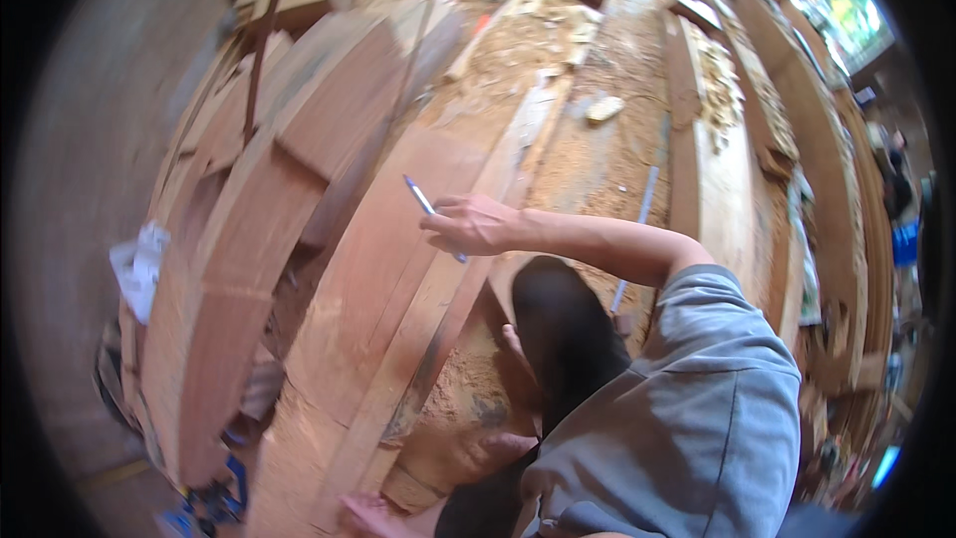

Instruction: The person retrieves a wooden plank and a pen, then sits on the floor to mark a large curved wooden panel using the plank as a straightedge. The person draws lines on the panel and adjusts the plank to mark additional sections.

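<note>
My right hand (472, 224) is closed around a white and blue pen (418, 195), above a long reddish-brown wooden board (368, 239). One end of the pen points up and away to the left; the other sticks out below the hand. At the lower edge, my left hand (370, 516) rests on the near part of the board with its fingers stretched out, partly cut off by the frame. Long lines run along the board, and a paler strip edges its right side. Sawdust covers its near end.
Thick timber beams (234, 319) lie to the left, near a white plastic bag (139, 264). Wood shavings (528, 40) cover the far end. A thin bluish strip (647, 197) lies on the dusty floor to the right, with more planks (727, 179) beyond. A blue tool (236, 483) sits lower left.
</note>
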### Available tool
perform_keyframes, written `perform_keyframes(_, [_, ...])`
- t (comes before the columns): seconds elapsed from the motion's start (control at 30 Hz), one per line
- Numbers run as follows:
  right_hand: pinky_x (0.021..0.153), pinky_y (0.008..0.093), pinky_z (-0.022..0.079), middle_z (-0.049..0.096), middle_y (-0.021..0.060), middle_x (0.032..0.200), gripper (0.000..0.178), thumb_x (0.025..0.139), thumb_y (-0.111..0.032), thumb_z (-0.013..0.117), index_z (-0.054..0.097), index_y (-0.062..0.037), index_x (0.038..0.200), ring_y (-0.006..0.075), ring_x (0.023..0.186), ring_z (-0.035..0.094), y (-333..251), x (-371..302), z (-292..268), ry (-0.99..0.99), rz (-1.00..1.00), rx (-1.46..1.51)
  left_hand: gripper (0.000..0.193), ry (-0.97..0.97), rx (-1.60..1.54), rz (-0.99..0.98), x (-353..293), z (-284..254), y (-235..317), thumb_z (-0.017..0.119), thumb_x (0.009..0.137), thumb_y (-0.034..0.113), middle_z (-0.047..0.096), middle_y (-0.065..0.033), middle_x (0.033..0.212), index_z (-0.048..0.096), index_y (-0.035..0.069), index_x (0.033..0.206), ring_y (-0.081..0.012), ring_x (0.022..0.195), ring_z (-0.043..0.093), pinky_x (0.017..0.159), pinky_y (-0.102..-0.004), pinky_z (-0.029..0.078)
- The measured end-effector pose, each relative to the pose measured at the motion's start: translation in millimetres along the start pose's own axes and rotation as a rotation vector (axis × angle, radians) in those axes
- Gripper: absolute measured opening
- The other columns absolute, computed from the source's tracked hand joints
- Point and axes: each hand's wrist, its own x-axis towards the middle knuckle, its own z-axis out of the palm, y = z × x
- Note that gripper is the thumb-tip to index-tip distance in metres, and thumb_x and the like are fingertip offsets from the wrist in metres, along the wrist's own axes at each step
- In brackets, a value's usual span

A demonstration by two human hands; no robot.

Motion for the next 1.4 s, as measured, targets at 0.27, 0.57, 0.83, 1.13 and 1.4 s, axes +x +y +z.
perform_keyframes(0.27, [0.089, 0.0459, 0.043, 0.057, 0.0164, 0.094, 0.026, 0.078, -0.023, 0.063, 0.057, -0.0011, 0.090, 0.0307, 0.097, 0.055, -156, -49, -210, 0.141, 0.194, -0.221, 0.035, -0.945, 0.269, 0.579, -360, 154, 232, 0.062, 0.095, 0.018, 0.068, -0.0142, 0.096, 0.057, -0.005, 0.121, -0.0196, 0.078, 0.063, 0.074, -0.0322, 0.052])
perform_keyframes(0.57, [0.058, 0.0447, 0.045, 0.056, 0.0122, 0.066, 0.016, 0.084, -0.019, 0.062, 0.053, -0.0054, 0.083, 0.0326, 0.066, 0.060, -295, -130, -412, 0.390, 0.635, 0.318, 0.020, -1.596, 1.030, 1.238, -610, 196, 375, 0.067, 0.089, 0.014, 0.068, -0.0190, 0.091, 0.066, -0.001, 0.103, -0.0319, 0.081, 0.068, 0.072, -0.0393, 0.052])
perform_keyframes(0.83, [0.072, 0.0400, 0.047, 0.054, 0.0064, 0.071, 0.010, 0.073, -0.015, 0.062, 0.055, -0.0084, 0.075, 0.0231, 0.070, 0.057, -295, -211, -601, 0.557, 0.907, -0.555, 0.016, -2.048, 0.629, 1.728, -798, 285, 385, 0.063, 0.090, 0.013, 0.064, -0.0223, 0.080, 0.066, -0.001, 0.098, -0.0373, 0.071, 0.065, 0.061, -0.0421, 0.050])
perform_keyframes(1.13, [0.060, 0.0289, 0.051, 0.067, 0.0131, 0.087, 0.013, 0.094, -0.017, 0.059, 0.061, -0.0042, 0.097, 0.0217, 0.074, 0.066, -231, -314, -729, 1.429, 1.124, -0.352, 0.023, -2.307, 1.066, 0.572, -932, 412, 377, 0.055, 0.100, 0.021, 0.063, -0.0038, 0.070, 0.065, 0.000, 0.098, -0.0113, 0.059, 0.058, 0.055, -0.0254, 0.046])
perform_keyframes(1.4, [0.061, 0.0251, 0.052, 0.069, 0.0175, 0.096, 0.024, 0.101, -0.027, 0.052, 0.057, -0.0036, 0.106, 0.0192, 0.081, 0.069, -110, -326, -840, 1.932, 0.804, 0.119, 0.020, -2.555, 0.739, 0.506, -1064, 551, 353, 0.058, 0.097, 0.010, 0.066, -0.0055, 0.084, 0.062, -0.001, 0.113, -0.0097, 0.070, 0.061, 0.063, -0.0237, 0.050])
